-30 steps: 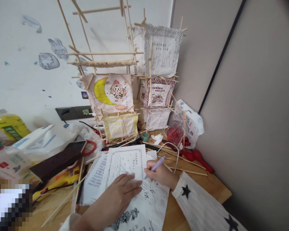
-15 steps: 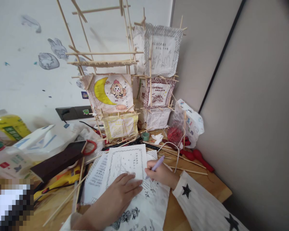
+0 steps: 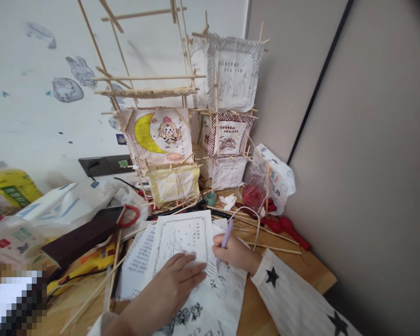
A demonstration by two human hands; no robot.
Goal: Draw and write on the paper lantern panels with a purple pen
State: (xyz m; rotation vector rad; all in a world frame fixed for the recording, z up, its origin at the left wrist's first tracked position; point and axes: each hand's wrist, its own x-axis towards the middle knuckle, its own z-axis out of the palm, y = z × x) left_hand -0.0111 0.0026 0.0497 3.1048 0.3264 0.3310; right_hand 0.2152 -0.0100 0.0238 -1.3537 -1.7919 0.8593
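Note:
My right hand [image 3: 234,252] pinches a purple pen [image 3: 226,235], its tip down by the right edge of a small white sheet [image 3: 185,228]. That sheet carries a wavy drawn border, a sketch and handwritten characters. Flat across its lower part lies my left hand [image 3: 177,284], fingers stretched out and slightly spread. Beneath is a larger drawn-on white paper [image 3: 213,308] with dark ink figures and short strokes near the pen. Another written sheet [image 3: 136,256] peeks out on the left.
Stick-frame lanterns with drawn panels [image 3: 164,135] stand behind the papers, beside a second stack [image 3: 231,135]. To the left are a dark box [image 3: 84,233], a yellow glue gun [image 3: 87,268], scissors [image 3: 130,217] and bottles. A plastic bag [image 3: 275,177] and red object [image 3: 283,226] sit right.
The purple pen has become more upright, and its tip has shifted slightly right and down. My left hand stays in place on the sheet.

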